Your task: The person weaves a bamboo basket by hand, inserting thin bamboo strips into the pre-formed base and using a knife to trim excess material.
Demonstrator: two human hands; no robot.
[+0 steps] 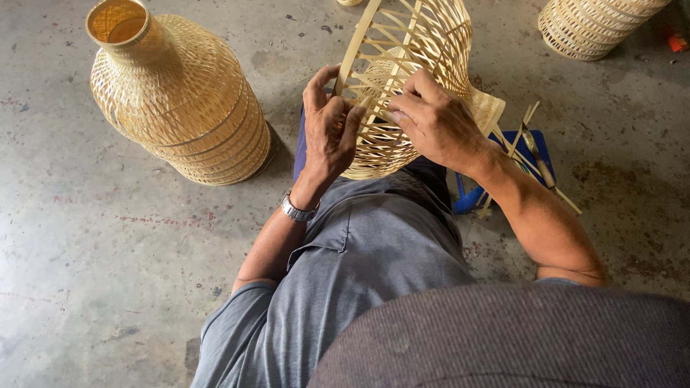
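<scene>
While both hands work at the same piece, the left hand [329, 126] grips the rim of an unfinished bamboo basket [413, 79], thumb raised along the rim strip and fingers curled closed over the open lattice. The right hand [435, 122] is closed on the weave just beside it, fingertips pinching a thin strip near the rim. The basket rests tilted over the person's lap, its open mouth turned toward the camera, its far end running out of view at the top edge. A metal wristwatch [298, 210] sits on the left wrist.

To the right of the lap, a bundle of loose bamboo strips [528, 154] lies across a blue object [535, 147] on the concrete floor [93, 259]. On the left, a finished bottle-shaped bamboo basket [180, 97] stands on the floor, well apart from the hands. Another woven basket [593, 25] lies at the upper right corner.
</scene>
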